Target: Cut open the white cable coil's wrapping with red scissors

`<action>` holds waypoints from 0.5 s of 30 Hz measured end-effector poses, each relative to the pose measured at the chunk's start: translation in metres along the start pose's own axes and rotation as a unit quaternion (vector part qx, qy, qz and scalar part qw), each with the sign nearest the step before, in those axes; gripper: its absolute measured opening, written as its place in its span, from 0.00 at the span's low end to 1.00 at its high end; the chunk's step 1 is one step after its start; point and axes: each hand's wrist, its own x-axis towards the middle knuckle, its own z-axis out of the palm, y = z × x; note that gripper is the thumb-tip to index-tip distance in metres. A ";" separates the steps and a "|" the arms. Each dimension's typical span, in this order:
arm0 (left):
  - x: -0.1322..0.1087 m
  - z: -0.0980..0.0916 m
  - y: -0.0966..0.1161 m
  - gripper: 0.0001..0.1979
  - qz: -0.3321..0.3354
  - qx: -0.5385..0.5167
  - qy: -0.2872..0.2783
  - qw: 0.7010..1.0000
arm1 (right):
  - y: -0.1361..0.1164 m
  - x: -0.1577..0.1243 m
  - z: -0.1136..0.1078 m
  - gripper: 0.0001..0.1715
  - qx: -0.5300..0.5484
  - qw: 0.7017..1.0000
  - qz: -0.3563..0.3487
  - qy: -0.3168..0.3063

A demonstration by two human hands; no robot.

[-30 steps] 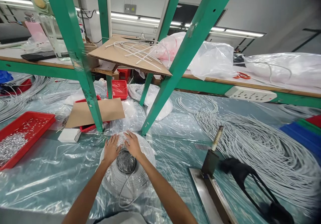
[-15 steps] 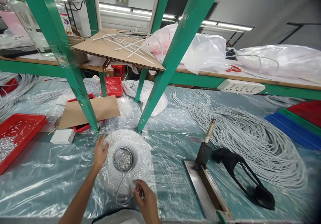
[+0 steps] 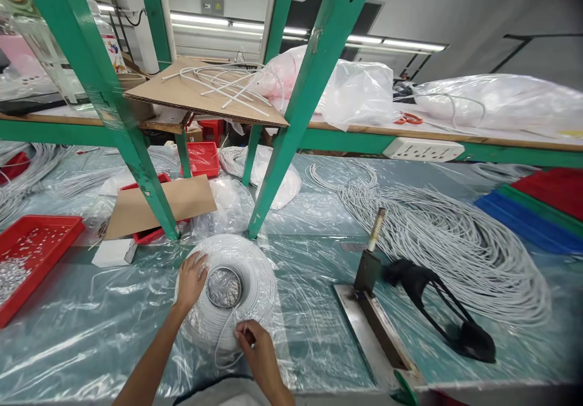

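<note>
A large coil of white cable [image 3: 262, 278] lies flat on the plastic-covered bench in front of me, with clear wrap showing in its centre hole. Spread over the coil's left side, the fingers of my left hand [image 3: 192, 277] rest on its windings. My right hand [image 3: 257, 345] is at the coil's front right edge, thumb and fingertips pinched together on the cable's loose end. That loose length [image 3: 217, 348] bows out in a small loop toward the bench's front edge. The exact tip between my fingers is hidden.
Right of the coil stands a metal hand-lever cutter [image 3: 368, 272], beside a black strap-like item [image 3: 437, 303]. Behind these lies a big heap of cut cables [image 3: 455, 242]. A red tray [image 3: 50, 230] of small parts sits left. Green posts [image 3: 291, 121] rise behind the coil.
My left hand has moved right from the coil's edge onto its windings. My right hand has shifted slightly, its fingertips closer to the coil. The camera view has turned a little.
</note>
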 end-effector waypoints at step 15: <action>-0.002 -0.002 0.040 0.19 0.013 -0.180 0.012 0.983 | -0.006 -0.029 0.027 0.08 -0.171 0.976 0.125 -0.060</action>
